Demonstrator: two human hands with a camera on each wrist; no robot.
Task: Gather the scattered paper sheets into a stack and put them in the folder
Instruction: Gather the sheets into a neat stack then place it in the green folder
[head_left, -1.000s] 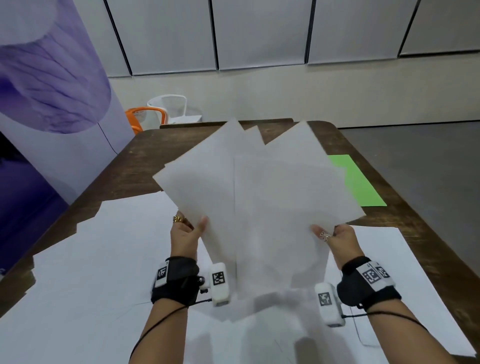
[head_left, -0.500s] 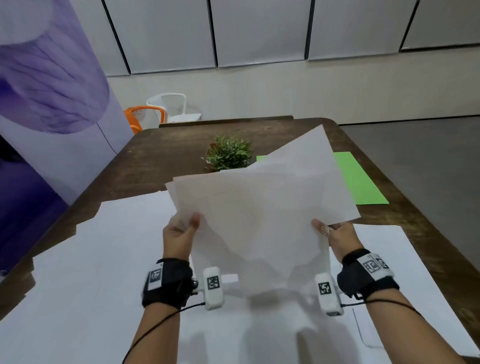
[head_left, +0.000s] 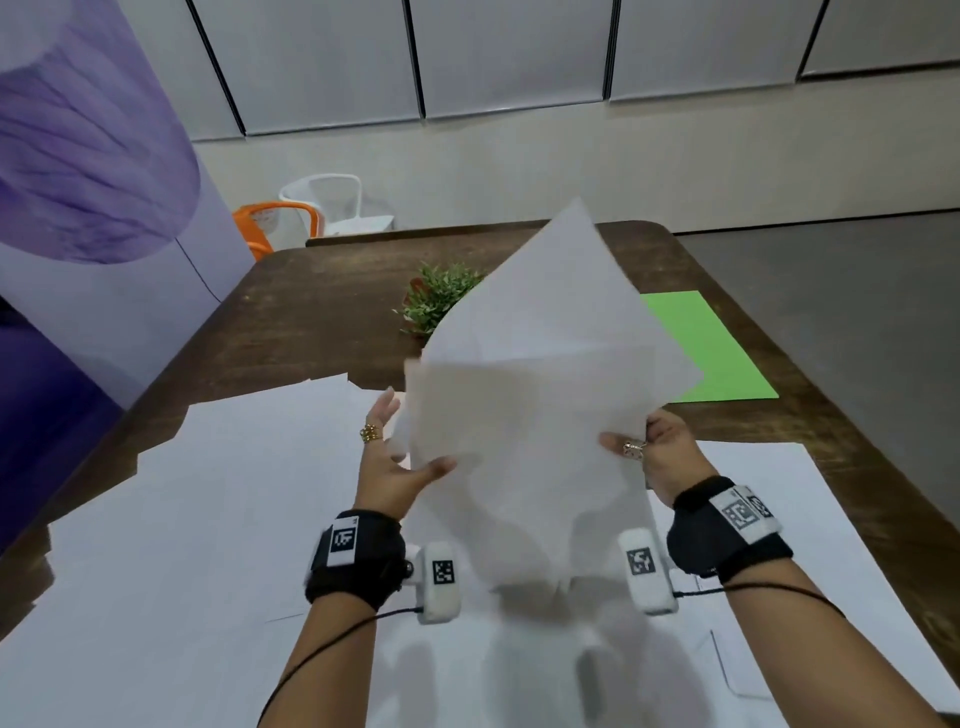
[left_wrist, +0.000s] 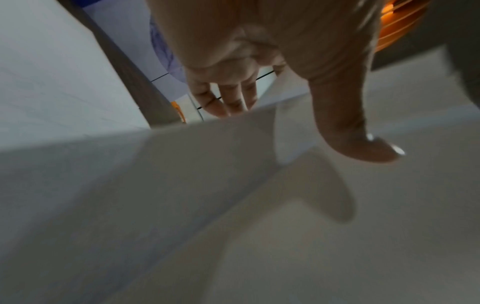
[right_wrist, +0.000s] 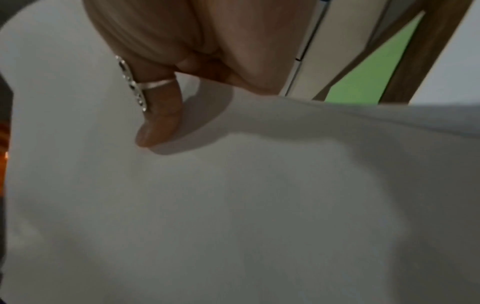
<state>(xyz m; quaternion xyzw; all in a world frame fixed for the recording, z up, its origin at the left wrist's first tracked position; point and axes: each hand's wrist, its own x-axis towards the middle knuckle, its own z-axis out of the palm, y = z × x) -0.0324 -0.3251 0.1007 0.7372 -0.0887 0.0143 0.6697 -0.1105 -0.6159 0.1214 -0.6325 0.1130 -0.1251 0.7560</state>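
Note:
A loose stack of white paper sheets (head_left: 530, 405) stands upright above the table, corners fanned out at the top. My right hand (head_left: 644, 441) pinches its right edge, with the ringed thumb (right_wrist: 155, 123) on the front and the fingers hidden behind. At the stack's left edge is my left hand (head_left: 410, 447), fingers straight along the back of the sheets and thumb (left_wrist: 363, 144) stretched across the front, just off the paper. The green folder (head_left: 711, 348) lies flat and closed on the table at the far right, partly hidden by the stack.
Large white sheets (head_left: 208, 519) cover the near part of the brown wooden table (head_left: 291, 322). A small potted plant (head_left: 439, 299) stands behind the stack. An orange chair (head_left: 270, 223) and a white chair (head_left: 332, 197) are beyond the far edge. A purple banner (head_left: 88, 182) is at the left.
The fanned sheets have been drawn together into a narrower bundle and tilted. My left hand has let go of its pinch and straightened its fingers. The right hand keeps its hold.

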